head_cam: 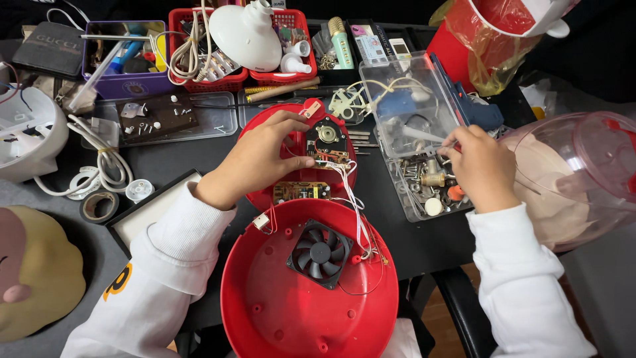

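An opened red round appliance lies on the dark table. Its lower shell (278, 311) holds a black fan (320, 254). Thin wires run to its upper half (265, 129), which carries a small motor (326, 134) and a yellow circuit board (302, 192). My left hand (262, 158) rests on the upper half, fingers by the motor assembly, pinching at it. My right hand (482, 166) reaches into a clear plastic parts box (397, 93) full of screws and small metal bits, fingers closed as if picking something; what it holds is hidden.
Red baskets (232, 83) and a purple box (129, 85) with cables and tools stand at the back. A clear tray (222, 116) with a brown board lies left of centre. Tape rolls (99, 205), a white cable (109, 162), a pink translucent dome (583, 172) and a blue tool (480, 113) surround the work.
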